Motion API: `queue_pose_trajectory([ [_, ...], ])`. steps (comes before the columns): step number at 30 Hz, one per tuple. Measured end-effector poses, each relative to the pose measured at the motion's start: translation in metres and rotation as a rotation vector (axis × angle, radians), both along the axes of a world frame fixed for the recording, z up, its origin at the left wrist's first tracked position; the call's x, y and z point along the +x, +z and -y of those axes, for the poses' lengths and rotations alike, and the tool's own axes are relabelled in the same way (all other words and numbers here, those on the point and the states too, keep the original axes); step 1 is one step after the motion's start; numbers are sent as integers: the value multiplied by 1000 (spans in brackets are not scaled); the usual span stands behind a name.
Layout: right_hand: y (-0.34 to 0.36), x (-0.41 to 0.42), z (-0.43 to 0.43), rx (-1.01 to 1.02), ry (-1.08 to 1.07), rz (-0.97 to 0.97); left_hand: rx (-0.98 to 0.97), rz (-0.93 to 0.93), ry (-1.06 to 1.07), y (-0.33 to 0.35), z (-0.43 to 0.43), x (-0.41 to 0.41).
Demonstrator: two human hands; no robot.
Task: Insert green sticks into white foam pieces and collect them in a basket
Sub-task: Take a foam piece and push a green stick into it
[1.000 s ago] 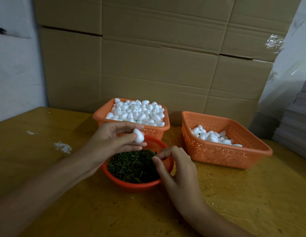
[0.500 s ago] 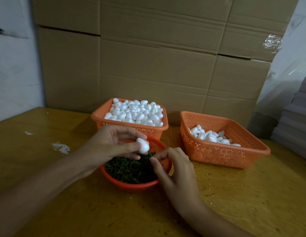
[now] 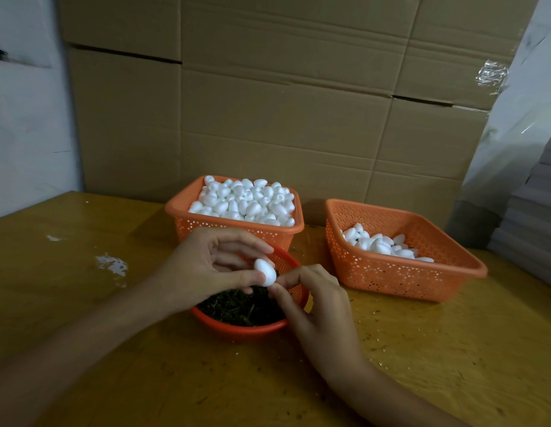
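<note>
Left hand (image 3: 206,268) pinches smooth egg-shaped foam piece (image 3: 265,272) | right hand (image 3: 323,309) pinching at its tip, contents unclear

Grey stack (image 3: 539,217) cropped at right edge

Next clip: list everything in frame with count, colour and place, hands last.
Full square orange plastic basket: one, orange, back centre of the table, heaped with white foam pieces.
Shallow-filled square orange plastic basket: one, orange, right, holding a small foam pile.
Round orange bowl: one, orange, front centre, under the hands, holding loose green sticks.
Held white egg-shaped foam piece: one, white, above the bowl.
Wooden table: one, yellow-brown; white paint marks at left.
Cardboard boxes: several, brown, stacked behind.
Grey stack: one, far right.
Left hand: grips the held piece.
Right hand: pinches apparently a green stick at its tip.
</note>
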State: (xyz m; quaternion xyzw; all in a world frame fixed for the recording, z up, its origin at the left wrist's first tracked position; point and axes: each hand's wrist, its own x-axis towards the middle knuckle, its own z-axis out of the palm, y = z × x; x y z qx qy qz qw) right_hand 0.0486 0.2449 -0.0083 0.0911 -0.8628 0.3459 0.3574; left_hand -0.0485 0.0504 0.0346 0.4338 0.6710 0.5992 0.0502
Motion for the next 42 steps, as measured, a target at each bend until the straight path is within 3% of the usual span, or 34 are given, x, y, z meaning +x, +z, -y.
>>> queue_pose_trajectory([
  [18, 1, -5, -5, -156, 135, 185, -56, -137, -1, 0, 0, 5],
  [27, 2, -5, -5, -155, 153, 178, -56, -150, -36, -1, 0, 2],
  [38, 3, -5, -3, -109, 176, 170, -63, -35, 66, -4, -2, 0],
  [42, 2, -5, -3, -133, 185, 156, -70, -101, 90, -6, -3, 2],
])
